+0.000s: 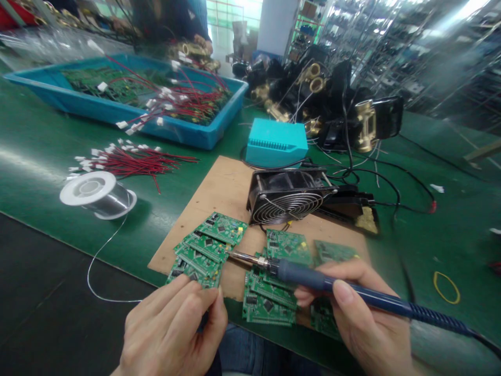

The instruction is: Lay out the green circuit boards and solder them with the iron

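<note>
I judge this a soldering step calling for a steady tip: my right hand (354, 305) grips the soldering iron (301, 274) by circuit boards (203, 248) on the brown sheet (227, 180); my left hand (176, 324) pinches closed, anything inside hidden.

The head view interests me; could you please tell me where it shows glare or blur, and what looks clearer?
Head view: pale glare on the table at left; head view: hazy, streaky blur over the shelves at upper right; head view: iron and nearby boards look clearer, though fine markings are unreadable.
</note>
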The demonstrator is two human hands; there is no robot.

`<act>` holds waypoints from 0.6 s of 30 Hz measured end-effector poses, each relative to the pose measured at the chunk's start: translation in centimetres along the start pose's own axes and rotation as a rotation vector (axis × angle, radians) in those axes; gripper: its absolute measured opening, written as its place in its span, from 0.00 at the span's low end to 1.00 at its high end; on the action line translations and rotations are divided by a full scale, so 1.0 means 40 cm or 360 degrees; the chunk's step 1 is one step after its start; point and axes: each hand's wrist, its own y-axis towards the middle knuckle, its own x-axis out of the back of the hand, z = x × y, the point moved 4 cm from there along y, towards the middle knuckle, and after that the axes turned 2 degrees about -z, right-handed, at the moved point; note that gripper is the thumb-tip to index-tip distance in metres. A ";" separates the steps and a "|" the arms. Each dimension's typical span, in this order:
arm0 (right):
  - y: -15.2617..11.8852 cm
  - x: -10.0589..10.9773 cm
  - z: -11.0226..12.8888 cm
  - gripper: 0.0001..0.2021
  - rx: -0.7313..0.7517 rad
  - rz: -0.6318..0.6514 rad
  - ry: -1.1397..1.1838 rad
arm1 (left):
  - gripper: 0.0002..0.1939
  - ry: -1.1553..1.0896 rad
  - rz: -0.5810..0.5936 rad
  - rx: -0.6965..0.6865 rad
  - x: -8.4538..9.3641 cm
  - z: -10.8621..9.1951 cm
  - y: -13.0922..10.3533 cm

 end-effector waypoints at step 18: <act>0.003 0.018 0.008 0.08 0.0187 -0.0110 0.0059 | 0.11 -0.0195 -0.0039 0.0007 0.045 -0.001 -0.010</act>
